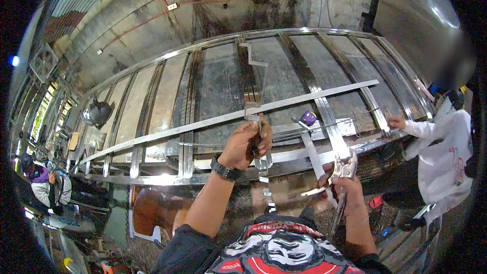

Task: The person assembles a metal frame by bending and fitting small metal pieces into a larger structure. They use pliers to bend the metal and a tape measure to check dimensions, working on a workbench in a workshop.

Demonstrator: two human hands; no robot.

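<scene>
My left hand (248,142), with a black watch on its wrist, is closed with its fingers drawn together around a small bent metal strip (252,115). Its exact shape is partly hidden by the fingers. Beneath that hand lies a large frame of shiny metal tubes (185,167). A long flat metal bar (203,123) rests slantwise across the frame, just beyond my fingertips. Nearer the front edge, my right hand (350,187) grips metal pliers (345,166); their jaws point away from me and their handles are spread.
A purple tape measure (308,117) sits on the frame beside a flat metal strip (312,155). A dark welding helmet (97,112) is on the left end. At right, a person in white (444,152) reaches a hand (396,122) to the frame. Another person (43,182) is far left.
</scene>
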